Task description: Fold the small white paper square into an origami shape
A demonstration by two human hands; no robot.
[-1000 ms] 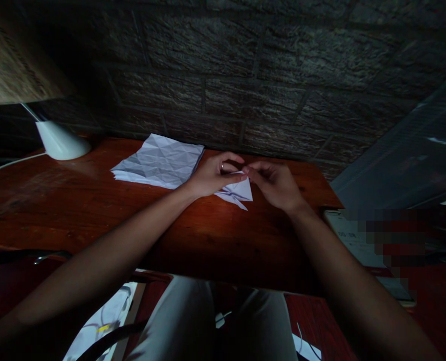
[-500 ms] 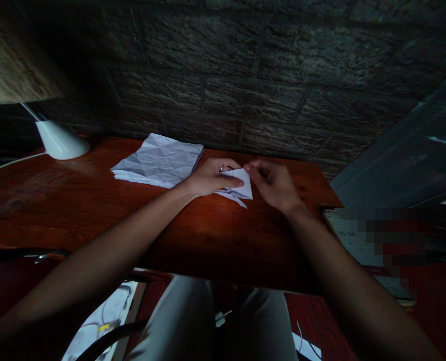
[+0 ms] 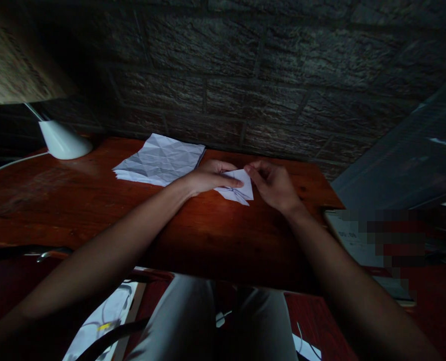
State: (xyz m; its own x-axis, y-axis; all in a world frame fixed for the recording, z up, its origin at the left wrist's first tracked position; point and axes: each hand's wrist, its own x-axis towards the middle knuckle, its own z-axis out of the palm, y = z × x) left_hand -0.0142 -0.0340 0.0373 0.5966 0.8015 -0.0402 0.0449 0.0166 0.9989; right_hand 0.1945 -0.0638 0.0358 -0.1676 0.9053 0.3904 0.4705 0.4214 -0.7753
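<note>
Left hand [image 3: 207,179] had slid thumb nearward, pinching folded paper [image 3: 247,187]; right hand [image 3: 273,184] pinched its corner; flap [image 3: 240,198] pointed lengthwise near-right.

I take this for a dim desk corner in a home: a table lamp [image 3: 65,141] with a coarse shade [image 3: 12,65] at upper left, a brick-patterned wall [image 3: 226,65] across the top, a varnished wooden surface [image 3: 204,235] mid-frame, reddish floorboards [image 3: 315,316] at lower right.

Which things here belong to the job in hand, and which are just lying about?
In the job:
paper, held by the left hand, right hand at its corner
stack, probably, being similar white paper
desk, underneath

Lying about:
lamp
pale panel, right of the desk
</note>
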